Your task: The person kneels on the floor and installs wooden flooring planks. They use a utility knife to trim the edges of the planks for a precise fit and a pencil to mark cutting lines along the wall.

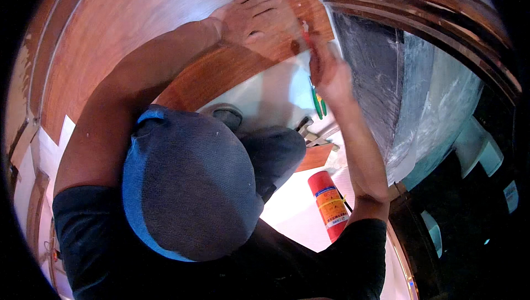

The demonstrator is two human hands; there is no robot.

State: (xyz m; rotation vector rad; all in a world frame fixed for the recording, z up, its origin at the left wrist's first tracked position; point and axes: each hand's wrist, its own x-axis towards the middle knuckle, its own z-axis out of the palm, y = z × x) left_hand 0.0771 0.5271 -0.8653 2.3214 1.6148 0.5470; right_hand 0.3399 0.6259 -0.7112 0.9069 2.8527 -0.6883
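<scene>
My left hand lies flat with fingers stretched out on a reddish-brown wood panel, close to its right edge. Just right of it, my right hand is closed around a slim red-handled tool. Motion blurs this hand and the tool, so its exact kind cannot be made out. The tool's pale tip points up toward the panel's edge, beside the left fingertips. Below the right hand, a pair of green-handled pliers lies on a pale surface.
A red cylindrical can with an orange label lies near my right elbow. Metal tools and a small wood offcut are beside my knee. A dark scuffed panel and curved brown trim border the right side.
</scene>
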